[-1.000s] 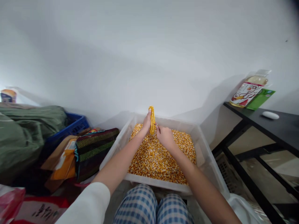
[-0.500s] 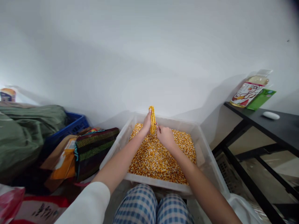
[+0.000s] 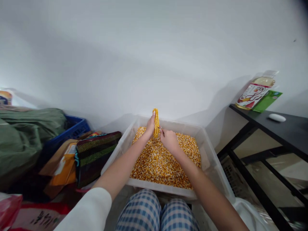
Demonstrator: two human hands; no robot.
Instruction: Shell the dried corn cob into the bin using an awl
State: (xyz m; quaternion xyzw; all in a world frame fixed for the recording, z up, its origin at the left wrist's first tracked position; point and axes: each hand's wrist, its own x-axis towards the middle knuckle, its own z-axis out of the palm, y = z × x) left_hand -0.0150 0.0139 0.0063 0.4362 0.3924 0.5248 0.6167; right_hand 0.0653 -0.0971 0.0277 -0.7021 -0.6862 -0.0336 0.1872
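An upright ear of corn (image 3: pixel 156 123), yellow with its kernels on, is gripped by my left hand (image 3: pixel 150 124) along its left side. My right hand (image 3: pixel 167 138) is closed around a small, thin tool (image 3: pixel 161 129) whose tip meets the lower right side of the ear; the hand hides most of it, so its kind is unclear. Below both hands, loose corn kernels (image 3: pixel 161 165) fill a large translucent plastic bin (image 3: pixel 166 190) in front of my knees.
On the left are a blue crate (image 3: pixel 80 126) with green cloth (image 3: pixel 31 131), a dark mesh bag (image 3: pixel 98 157) and a red-and-white package (image 3: pixel 40 216). At right, a black shelf (image 3: pixel 293 130) bears a bottle (image 3: pixel 256 91), a green packet (image 3: pixel 267 101) and a white oval object (image 3: pixel 277 117). A white wall stands behind.
The view has shifted very slightly. Both hands keep their hold, with the tool tip still at the lower right side of the ear.
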